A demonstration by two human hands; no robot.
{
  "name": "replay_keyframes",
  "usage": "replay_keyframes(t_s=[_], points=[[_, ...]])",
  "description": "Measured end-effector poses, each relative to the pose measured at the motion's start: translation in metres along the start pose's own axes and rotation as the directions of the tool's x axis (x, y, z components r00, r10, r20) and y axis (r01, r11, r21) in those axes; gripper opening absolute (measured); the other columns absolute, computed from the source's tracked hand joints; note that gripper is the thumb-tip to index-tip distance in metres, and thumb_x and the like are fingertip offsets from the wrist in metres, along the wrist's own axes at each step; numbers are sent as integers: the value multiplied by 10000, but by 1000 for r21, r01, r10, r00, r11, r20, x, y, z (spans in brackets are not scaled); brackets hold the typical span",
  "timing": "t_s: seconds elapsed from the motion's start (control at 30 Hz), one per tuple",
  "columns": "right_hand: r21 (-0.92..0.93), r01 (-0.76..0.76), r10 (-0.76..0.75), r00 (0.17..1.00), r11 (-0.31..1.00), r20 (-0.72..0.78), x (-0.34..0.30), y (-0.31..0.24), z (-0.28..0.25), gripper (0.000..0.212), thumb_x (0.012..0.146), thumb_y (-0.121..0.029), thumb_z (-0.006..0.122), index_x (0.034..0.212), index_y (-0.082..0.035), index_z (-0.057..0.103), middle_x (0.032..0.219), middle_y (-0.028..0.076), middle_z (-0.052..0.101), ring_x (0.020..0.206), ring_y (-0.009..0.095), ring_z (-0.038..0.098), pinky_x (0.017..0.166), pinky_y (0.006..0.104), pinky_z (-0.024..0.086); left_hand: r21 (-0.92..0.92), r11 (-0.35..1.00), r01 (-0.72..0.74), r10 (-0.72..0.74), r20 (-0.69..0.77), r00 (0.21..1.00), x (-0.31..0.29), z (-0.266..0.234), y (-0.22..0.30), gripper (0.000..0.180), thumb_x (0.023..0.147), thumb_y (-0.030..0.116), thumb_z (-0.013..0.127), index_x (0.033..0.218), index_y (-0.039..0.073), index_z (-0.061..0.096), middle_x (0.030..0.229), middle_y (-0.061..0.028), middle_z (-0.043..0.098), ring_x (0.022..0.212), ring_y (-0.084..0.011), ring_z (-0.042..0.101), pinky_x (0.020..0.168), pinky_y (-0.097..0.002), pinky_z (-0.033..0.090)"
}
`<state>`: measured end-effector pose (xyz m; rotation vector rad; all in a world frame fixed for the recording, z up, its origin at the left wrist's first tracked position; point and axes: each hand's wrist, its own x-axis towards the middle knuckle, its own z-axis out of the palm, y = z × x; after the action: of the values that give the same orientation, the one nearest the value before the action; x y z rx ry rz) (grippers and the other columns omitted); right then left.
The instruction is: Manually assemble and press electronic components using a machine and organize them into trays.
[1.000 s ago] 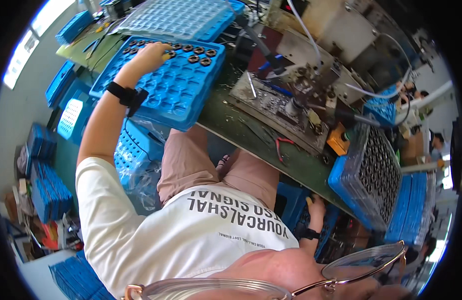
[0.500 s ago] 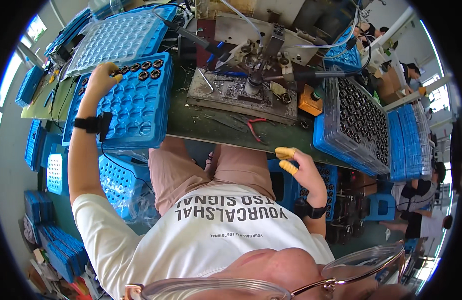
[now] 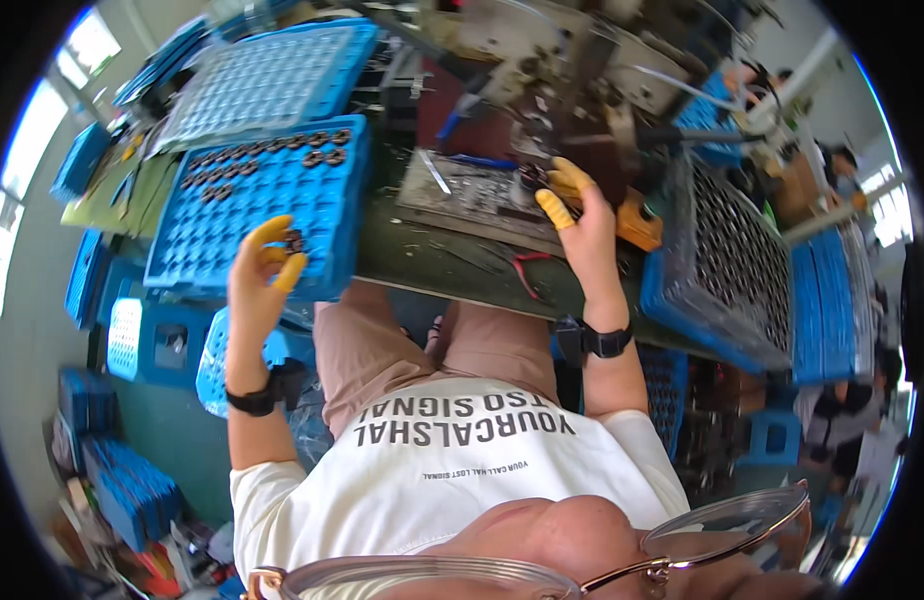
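My left hand (image 3: 265,275), its fingers in yellow finger covers, is over the near edge of a blue tray (image 3: 257,225). Between its thumb and fingertips is a small dark, coppery ring-shaped part (image 3: 294,242). Rows of similar ring-shaped parts (image 3: 244,152) fill the tray's far pockets; the nearer pockets show bare blue. My right hand (image 3: 584,220), with yellow-covered thumb and finger apart, reaches to the bench fixture (image 3: 452,200). Its fingertips are right beside another dark round part (image 3: 533,177) on the fixture's post; blur hides whether they touch it.
Pliers with red handles (image 3: 530,275) lie at the bench's front edge. An orange box (image 3: 638,222) stands right of the fixture. Farther right is a stacked tray (image 3: 737,250) full of ring parts. A clear-lidded tray (image 3: 267,85) lies at the back left.
My left hand has come back from the tray's far left, now with a ring-shaped part. My right hand has risen from the bench edge to the fixture. The view has shifted slightly.
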<state>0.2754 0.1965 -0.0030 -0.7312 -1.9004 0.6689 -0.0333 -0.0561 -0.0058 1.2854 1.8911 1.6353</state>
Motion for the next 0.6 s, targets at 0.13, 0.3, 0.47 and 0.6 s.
replay_keyframes(t_s=[0.13, 0.3, 0.47, 0.6], points=[[-115, 24, -23, 1000, 993, 10, 12, 1, 5, 361, 798, -138, 779, 1114, -16, 655, 1053, 137, 665, 960, 257, 651, 847, 327, 495, 81, 990, -114, 114, 10, 993, 11, 36, 21, 382, 761, 65, 791, 1123, 58, 670, 924, -61, 579, 756, -123, 609, 694, -243, 506], [-145, 74, -97, 983, 987, -155, -9, -9, -9, 344, 792, -103, 783, 1090, 4, 651, 1048, 128, 647, 974, 284, 612, 886, 363, 476, 142, 960, -241, 222, 141, 965, 41, 91, 57, 404, 717, 213, 824, 1060, 49, 686, 888, -100, 581, 722, -214, 616, 697, -307, 515], [-279, 76, -155, 950, 957, -270, -61, 3, -31, 331, 825, -80, 758, 1126, 1, 647, 1092, 111, 639, 982, 241, 590, 905, 343, 469, -68, 863, -500, 504, 151, 850, 80, 182, 67, 380, 716, 226, 812, 1026, 50, 679, 964, -141, 599, 907, -312, 617, 791, -382, 518], [-300, 30, -116, 955, 954, -273, -100, 22, -40, 385, 778, -86, 797, 1112, 17, 637, 1075, 123, 623, 989, 285, 593, 891, 381, 474, 7, 840, -543, 533, 179, 827, 94, 221, 54, 405, 727, 249, 808, 1042, 32, 674, 968, -157, 613, 917, -342, 614, 801, -399, 513]])
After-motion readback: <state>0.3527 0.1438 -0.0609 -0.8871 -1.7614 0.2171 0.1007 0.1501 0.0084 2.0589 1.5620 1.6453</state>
